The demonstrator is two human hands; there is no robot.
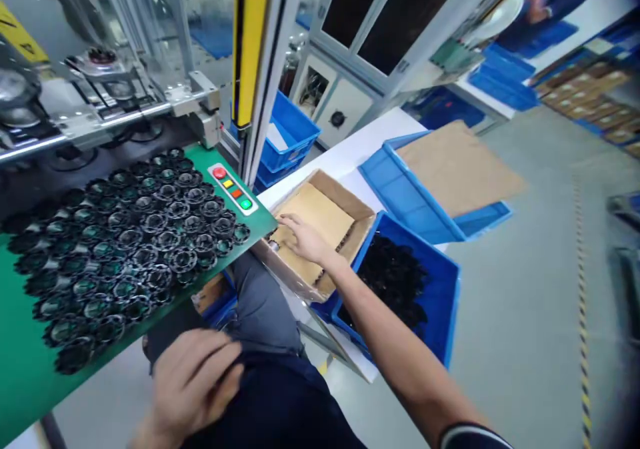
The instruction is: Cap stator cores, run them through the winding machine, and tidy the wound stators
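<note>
My right hand (305,239) reaches into an open cardboard box (363,207) with its fingers stretched out over a flat cardboard sheet (327,212) inside; nothing shows in its grasp. Small parts peek out at the sheet's edge, close to the fingertips. In front of my body, my left hand (197,379) is curled with the fingers together, slightly blurred. Whatever it holds, if anything, is hidden. Left of the box, rows of black ring-shaped parts (155,221) cover much of a green work surface (20,369).
A control panel (233,190) with coloured buttons sits at the green surface's corner, near a yellow-edged machine post (250,49). Beside the box stands a blue bin (453,302) of black parts. Behind it, another blue bin (400,182) carries a cardboard sheet (460,165). A person works far right.
</note>
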